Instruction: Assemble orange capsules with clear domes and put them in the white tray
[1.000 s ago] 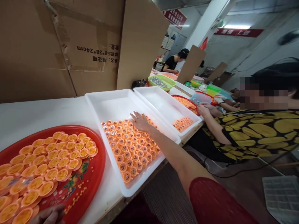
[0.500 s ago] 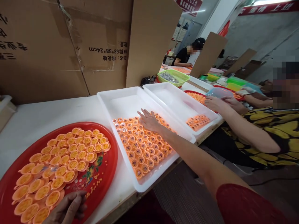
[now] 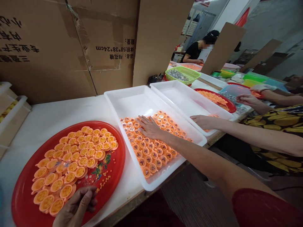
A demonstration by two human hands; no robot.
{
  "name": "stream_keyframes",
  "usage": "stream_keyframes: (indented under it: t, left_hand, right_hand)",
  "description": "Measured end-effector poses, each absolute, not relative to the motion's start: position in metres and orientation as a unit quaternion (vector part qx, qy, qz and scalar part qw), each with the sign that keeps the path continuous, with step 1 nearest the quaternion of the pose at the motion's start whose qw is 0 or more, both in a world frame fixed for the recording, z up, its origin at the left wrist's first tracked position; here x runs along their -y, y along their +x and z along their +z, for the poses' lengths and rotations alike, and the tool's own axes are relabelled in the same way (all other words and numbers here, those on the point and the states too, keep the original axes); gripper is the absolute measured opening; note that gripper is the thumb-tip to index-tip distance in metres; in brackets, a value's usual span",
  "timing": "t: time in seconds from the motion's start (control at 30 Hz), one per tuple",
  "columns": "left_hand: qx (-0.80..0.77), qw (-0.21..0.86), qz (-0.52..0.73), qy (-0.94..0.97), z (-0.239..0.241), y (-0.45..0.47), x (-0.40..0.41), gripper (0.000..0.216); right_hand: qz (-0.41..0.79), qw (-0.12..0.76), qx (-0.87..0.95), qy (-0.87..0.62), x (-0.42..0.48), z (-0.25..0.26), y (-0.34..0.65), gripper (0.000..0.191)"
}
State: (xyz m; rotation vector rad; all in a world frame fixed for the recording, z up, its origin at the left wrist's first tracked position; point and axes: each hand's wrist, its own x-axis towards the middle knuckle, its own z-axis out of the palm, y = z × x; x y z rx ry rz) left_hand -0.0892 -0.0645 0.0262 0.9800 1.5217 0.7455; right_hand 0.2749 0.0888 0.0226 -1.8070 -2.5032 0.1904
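Observation:
My right hand lies with fingers spread on rows of small orange cups with printed tops. They fill the near part of a white plastic tray. At lower left, my left hand hovers over the near edge of a round red tray, fingers curled and thumb against them. Whether anything is inside those fingers cannot be seen. The red tray bears many small orange cups holding yellow pieces. Loose yellow bits lie beside a printed fruit pattern there.
A second white tray stands to the right, with a co-worker's hand in it. Behind are a green basket of silvery pieces and tall cardboard. Cream bins stand at left. Another person sits farther back.
The view has shifted slightly left. My right hand has slid a little left over the cups; my left hand stays curled. The co-worker's one hand has moved to the second white tray.

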Motion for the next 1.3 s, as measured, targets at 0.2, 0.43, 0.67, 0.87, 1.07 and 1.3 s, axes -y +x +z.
stream_keyframes:
  t: [0.2, 0.43, 0.67, 0.87, 1.07, 1.3]
  left_hand:
    - [-0.643, 0.545, 0.333, 0.423, 0.035, -0.078, 0.067, 0.061]
    - [-0.631, 0.568, 0.325, 0.417, 0.034, -0.076, 0.066, 0.06]
    - [-0.63, 0.57, 0.328, 0.413, 0.027, -0.076, 0.068, 0.058]
    - [-0.628, 0.568, 0.324, 0.423, 0.028, -0.073, 0.067, 0.059]
    - [-0.636, 0.563, 0.304, 0.431, 0.02, -0.077, 0.066, 0.062]
    - [-0.644, 0.556, 0.285, 0.442, 0.013, -0.083, 0.069, 0.063]
  right_hand:
    - [0.076, 0.063, 0.837, -0.538, -0.081, 0.031, 0.246, 0.067]
    - [0.086, 0.071, 0.842, -0.529, -0.086, 0.032, 0.232, 0.065]
    - [0.099, 0.06, 0.838, -0.533, -0.12, 0.025, 0.226, 0.072]
    - [0.097, 0.061, 0.843, -0.525, -0.115, 0.024, 0.224, 0.071]
    - [0.07, 0.065, 0.86, -0.501, -0.114, 0.022, 0.216, 0.063]
    - [0.041, 0.094, 0.86, -0.5, -0.085, 0.02, 0.223, 0.064]
